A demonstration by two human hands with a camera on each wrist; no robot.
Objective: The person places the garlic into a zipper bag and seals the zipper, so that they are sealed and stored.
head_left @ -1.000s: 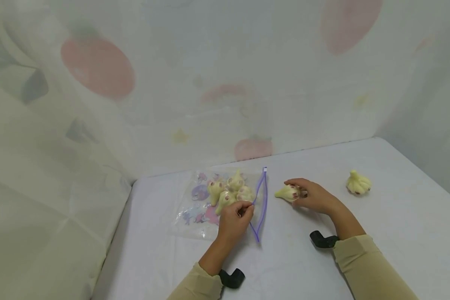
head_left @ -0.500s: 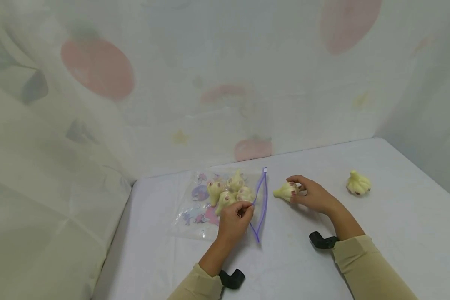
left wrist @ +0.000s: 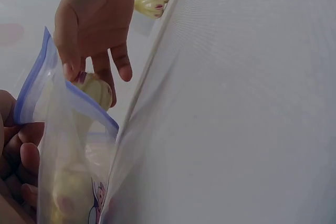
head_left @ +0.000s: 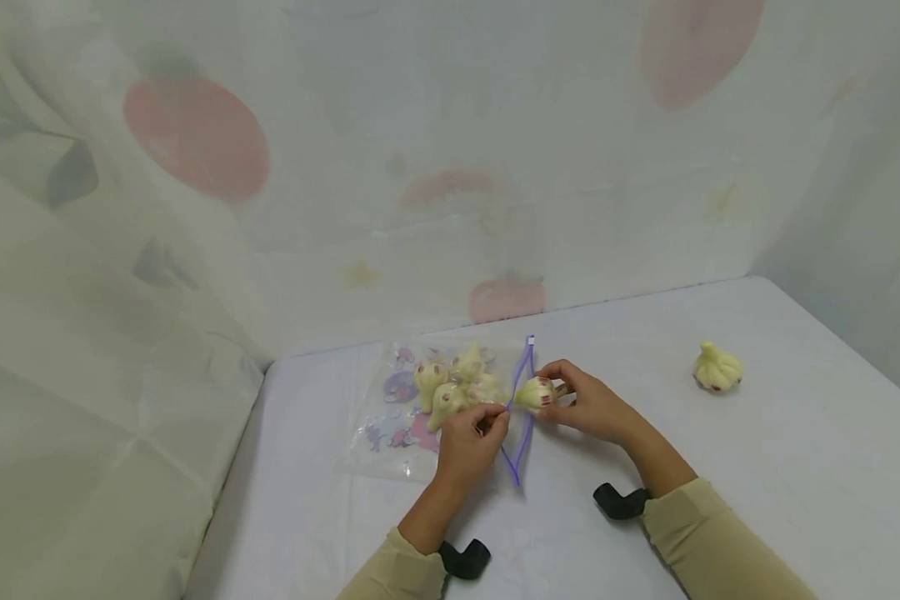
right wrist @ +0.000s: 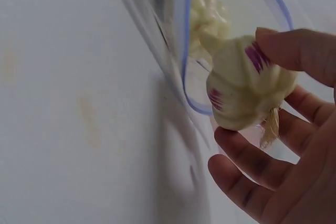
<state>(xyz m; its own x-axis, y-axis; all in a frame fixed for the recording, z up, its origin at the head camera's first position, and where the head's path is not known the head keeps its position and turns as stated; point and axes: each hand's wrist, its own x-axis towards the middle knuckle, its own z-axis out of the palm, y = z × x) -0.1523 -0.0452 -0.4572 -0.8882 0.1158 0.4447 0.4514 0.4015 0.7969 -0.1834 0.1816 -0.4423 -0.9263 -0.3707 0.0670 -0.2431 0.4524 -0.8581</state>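
Observation:
A clear zip bag (head_left: pixel 375 417) with a purple zip edge and printed cartoon figures lies on the table, its mouth parted toward the right. Several garlic bulbs (head_left: pixel 446 402) are inside it. My left hand (head_left: pixel 471 442) pinches the near side of the bag's rim. In my right hand (head_left: pixel 588 406), thumb and fingertips hold another garlic bulb (right wrist: pixel 247 85) at the bag's mouth. Its stem end points into the opening, and its purple-streaked, rooted base faces my palm in the right wrist view. One more garlic bulb (head_left: pixel 717 367) rests alone at the right.
The white-covered table (head_left: pixel 795 467) runs back to a curtain (head_left: pixel 607 167) printed with fruit. A pale cloth (head_left: pixel 97 375) hangs along the left side. Black curved pieces (head_left: pixel 465 558) are worn at both wrists.
My right hand has lifted the garlic bulb and carried it left to the mouth of the bag. My left hand stays at the rim, and the lone bulb has not moved.

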